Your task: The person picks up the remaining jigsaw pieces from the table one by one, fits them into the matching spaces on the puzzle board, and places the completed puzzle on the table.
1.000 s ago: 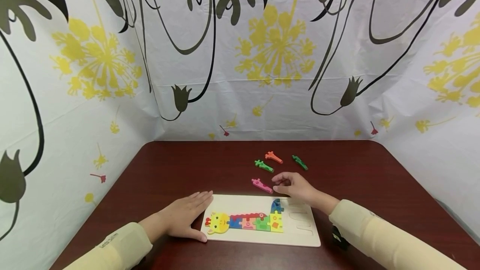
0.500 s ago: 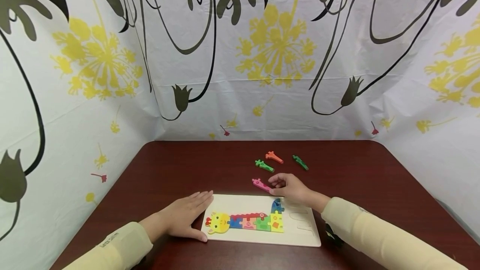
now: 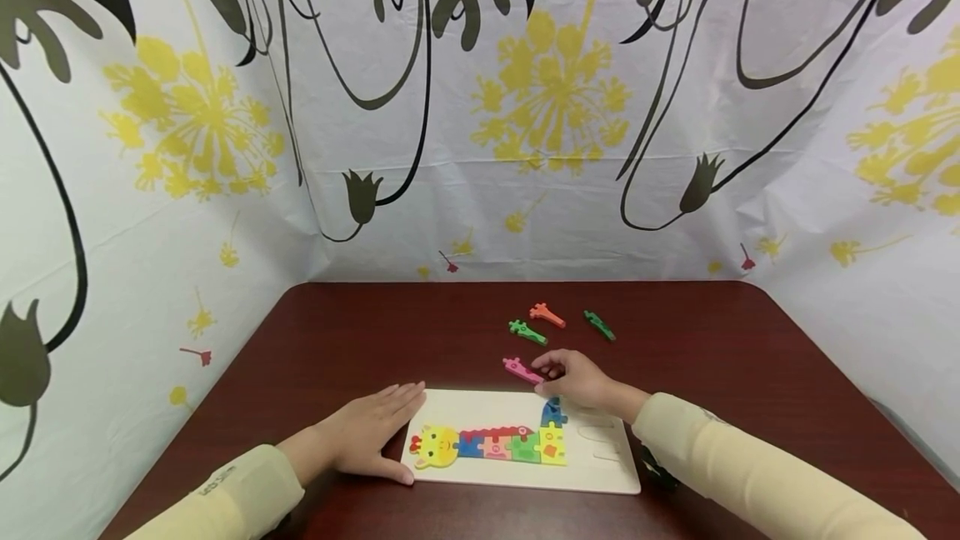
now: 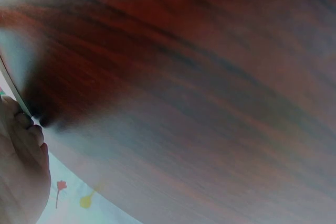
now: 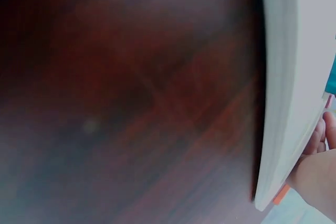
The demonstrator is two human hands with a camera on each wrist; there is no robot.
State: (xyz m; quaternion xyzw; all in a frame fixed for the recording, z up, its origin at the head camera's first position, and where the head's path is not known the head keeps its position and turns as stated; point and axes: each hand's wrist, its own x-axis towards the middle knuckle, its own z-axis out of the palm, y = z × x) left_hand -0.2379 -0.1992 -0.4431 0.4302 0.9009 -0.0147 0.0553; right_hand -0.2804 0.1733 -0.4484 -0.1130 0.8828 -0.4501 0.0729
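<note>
A pale wooden puzzle board (image 3: 480, 480) lies on the table, partly filled with a giraffe puzzle: yellow head (image 3: 437, 446), coloured body pieces and a dark blue piece (image 3: 552, 413) at the upper right. My left hand (image 3: 378, 430) rests flat with fingers spread at the board's left edge. Beyond the board's far edge lies a pink puzzle piece (image 3: 521, 370). My right hand (image 3: 585, 380) has its thumb and curved index finger on either side of that piece's right end; I cannot tell whether they pinch it. The wrist views catch only parts of each hand.
Farther back lie a light green puzzle piece (image 3: 528, 332), an orange one (image 3: 548, 315) and a dark green one (image 3: 600, 325). Outlined slots (image 3: 600, 436) show on the board's right part. A patterned white cloth (image 3: 480, 215) hangs behind the dark red table (image 3: 360, 332).
My right hand has shifted left, bringing its thumb and index finger to the pink puzzle piece's right end. The left hand and the board stay where they were.
</note>
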